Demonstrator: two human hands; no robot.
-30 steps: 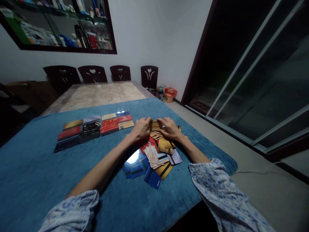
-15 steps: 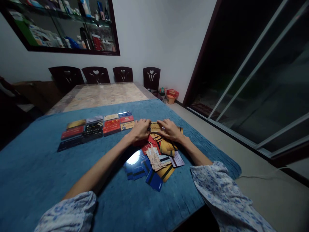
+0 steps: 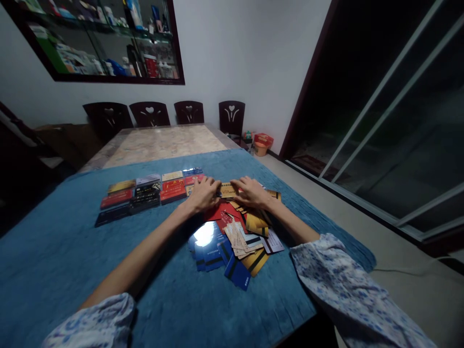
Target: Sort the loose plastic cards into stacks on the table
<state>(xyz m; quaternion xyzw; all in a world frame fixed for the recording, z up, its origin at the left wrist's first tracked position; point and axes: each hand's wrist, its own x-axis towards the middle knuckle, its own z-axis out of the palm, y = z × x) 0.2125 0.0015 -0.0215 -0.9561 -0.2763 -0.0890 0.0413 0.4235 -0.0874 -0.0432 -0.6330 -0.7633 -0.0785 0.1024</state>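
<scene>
A gold card point(image 3: 228, 190) marked VIP lies between my two hands, with its ends gripped by the fingers. My left hand point(image 3: 205, 192) closes on its left end, and my right hand point(image 3: 250, 193) on its right end. Whether more cards are stacked beneath it is hidden. Just below the hands a loose pile holds red cards point(image 3: 225, 220), gold cards point(image 3: 258, 223), beige cards point(image 3: 237, 239) and blue cards point(image 3: 237, 273), overlapping at many angles. To the left, neat rows of stacked cards point(image 3: 173, 189) sit close to my left hand.
A blue cloth point(image 3: 174, 299) covers the near part of the table point(image 3: 170, 142). Dark chairs point(image 3: 150, 113) stand along the far side. A glass-shelved cabinet point(image 3: 119, 79) hangs on the wall, and a sliding glass door point(image 3: 384, 106) is at the right.
Both hands and the gold card have shifted slightly left relative to the card rows, and my left hand now partly covers the nearest right-hand stack. The whole view has turned a little.
</scene>
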